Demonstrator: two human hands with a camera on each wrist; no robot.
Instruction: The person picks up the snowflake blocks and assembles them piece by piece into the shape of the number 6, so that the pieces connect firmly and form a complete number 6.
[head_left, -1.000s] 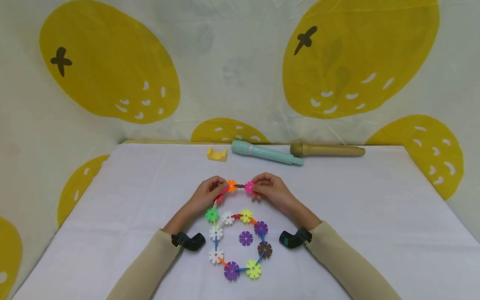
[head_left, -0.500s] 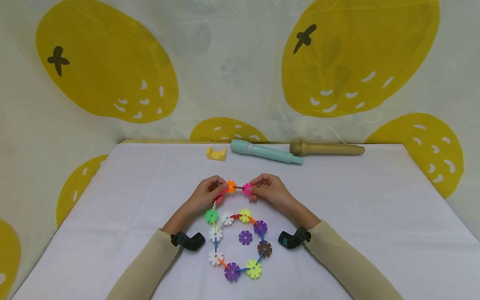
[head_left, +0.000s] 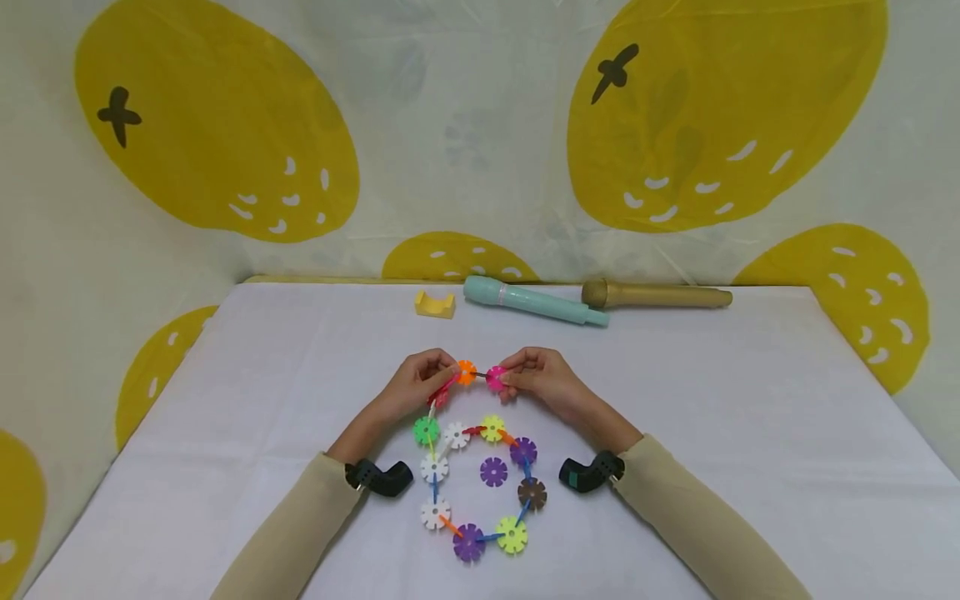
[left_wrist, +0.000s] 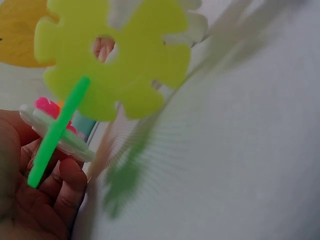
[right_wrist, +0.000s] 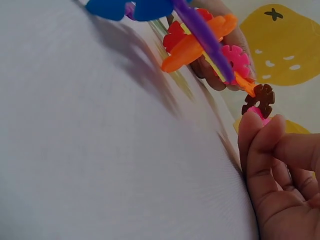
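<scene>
My left hand (head_left: 416, 383) pinches a pink snowflake disc (right_wrist: 236, 60) beside an orange snowflake disc (head_left: 466, 372). My right hand (head_left: 543, 379) pinches a second pink snowflake disc (head_left: 494, 378) between thumb and fingertips. Between the orange and pink discs stands a thin brown disc (right_wrist: 260, 99), edge-on in the head view, joining them. From the left hand, the chain runs down past a green disc (head_left: 426, 431) to a ring of interlocked discs, among them a white disc (head_left: 435, 513) and a yellow-green disc (head_left: 512, 535). The fingers partly cover both pink discs.
A loose purple disc (head_left: 493, 472) lies inside the ring. Along the back edge of the white table (head_left: 750, 392) are a small yellow block (head_left: 435, 305), a light-blue microphone-shaped object (head_left: 536, 301) and a gold one (head_left: 656, 294). A patterned cloth hangs behind.
The right hand has shifted its pink disc slightly left and down. The brown disc has turned from slightly tilted to edge-on. My left hand has kept its grip, almost unmoved.
</scene>
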